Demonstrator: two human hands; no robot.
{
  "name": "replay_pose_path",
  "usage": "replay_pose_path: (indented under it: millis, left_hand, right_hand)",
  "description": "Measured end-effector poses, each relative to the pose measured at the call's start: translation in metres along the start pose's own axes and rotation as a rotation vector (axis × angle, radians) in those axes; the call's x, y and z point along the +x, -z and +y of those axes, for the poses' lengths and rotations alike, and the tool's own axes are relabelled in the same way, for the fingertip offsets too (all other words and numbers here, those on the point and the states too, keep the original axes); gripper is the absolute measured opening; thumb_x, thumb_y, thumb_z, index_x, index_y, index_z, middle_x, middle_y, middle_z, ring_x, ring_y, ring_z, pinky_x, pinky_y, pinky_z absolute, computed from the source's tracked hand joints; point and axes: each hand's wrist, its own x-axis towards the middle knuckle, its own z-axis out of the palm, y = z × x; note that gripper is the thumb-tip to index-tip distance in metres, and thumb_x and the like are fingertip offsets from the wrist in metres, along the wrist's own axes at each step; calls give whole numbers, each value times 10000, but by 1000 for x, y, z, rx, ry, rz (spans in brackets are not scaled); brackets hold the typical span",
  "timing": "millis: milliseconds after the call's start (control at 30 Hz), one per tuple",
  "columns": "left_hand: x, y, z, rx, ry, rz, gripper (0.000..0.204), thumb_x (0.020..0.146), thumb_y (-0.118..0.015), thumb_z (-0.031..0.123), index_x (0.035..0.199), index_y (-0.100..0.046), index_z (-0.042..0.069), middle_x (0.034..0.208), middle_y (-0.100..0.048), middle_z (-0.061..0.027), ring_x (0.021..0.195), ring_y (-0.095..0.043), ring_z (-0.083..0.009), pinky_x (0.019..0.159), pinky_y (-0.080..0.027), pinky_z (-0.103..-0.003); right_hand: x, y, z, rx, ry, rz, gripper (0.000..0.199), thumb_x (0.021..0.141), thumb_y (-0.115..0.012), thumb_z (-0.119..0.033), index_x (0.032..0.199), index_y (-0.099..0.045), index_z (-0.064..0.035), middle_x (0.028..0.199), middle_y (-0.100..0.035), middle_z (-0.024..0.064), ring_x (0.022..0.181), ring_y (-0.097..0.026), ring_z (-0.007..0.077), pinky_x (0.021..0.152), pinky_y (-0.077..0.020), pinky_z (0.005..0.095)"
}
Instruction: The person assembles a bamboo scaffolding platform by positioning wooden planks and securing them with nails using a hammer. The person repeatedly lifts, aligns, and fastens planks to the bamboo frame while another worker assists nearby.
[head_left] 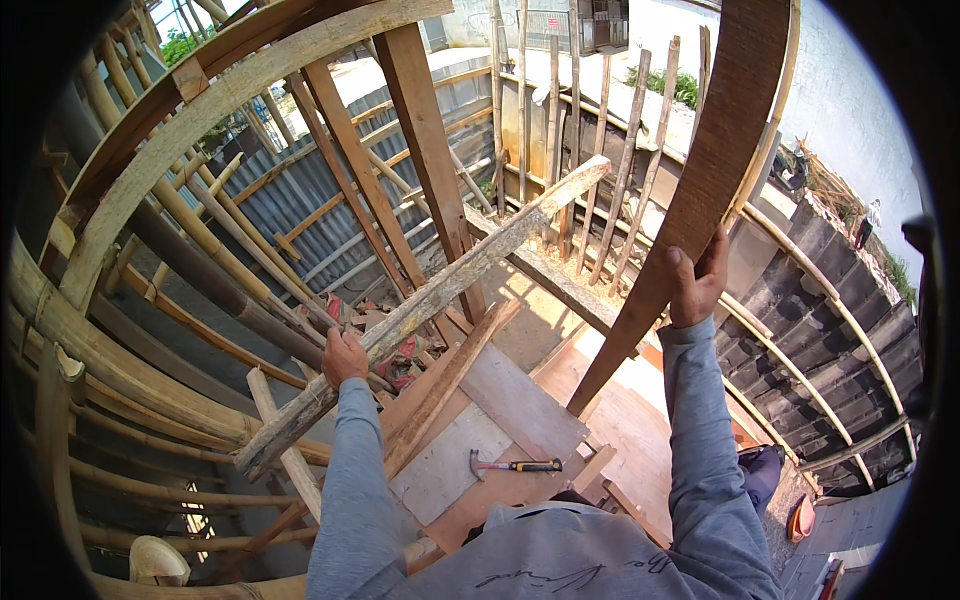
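Note:
My right hand grips a long dark-brown wooden plank by its edge, thumb on the face. The plank stands steeply, its top running out of view and its lower end over the sheets below. To the left, my left hand is closed at the side of a rough, weathered wooden beam that slants across in front of me; its fingertips are partly hidden. Below, a claw hammer with a yellow and black handle lies on flat boards. A narrower timber lies slanted beside it.
Upright timbers stand beyond the beam. Bamboo poles crowd the left side. A corrugated metal fence stands behind, and dark sheets with bamboo rails line the right. Rubble lies below my left hand.

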Motion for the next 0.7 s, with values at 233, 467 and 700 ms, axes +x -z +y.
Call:
replay_pose_path:
  millis: [233,467,700]
  left_hand:
    - [0,0,2,-25,-31,35,249,933,-490,244,1064,-596,61,968,-669,-250,881,-629,-459,757,-483,-549]
    - [1,-4,1,14,-54,53,271,941,-459,261,1054,-580,46,980,-663,-254,904,-621,-468,757,-465,-556]
    - [1,-5,1,24,-72,49,270,938,-467,254,1057,-587,44,998,-671,-230,897,-634,-446,752,-479,-532]
  right_hand:
    - [0,-5,-6,2,-16,40,843,789,-780,-208,1431,-307,64,1333,-505,207,1211,-533,278,1054,-416,379]
    - [1,-3,-3,-19,20,27,848,761,-827,-259,1399,-355,42,1271,-556,199,1139,-590,265,989,-485,361]
    - [2,2,11,41,60,26,688,837,-742,-113,1402,-387,51,1296,-567,156,1156,-576,229,1005,-455,342]
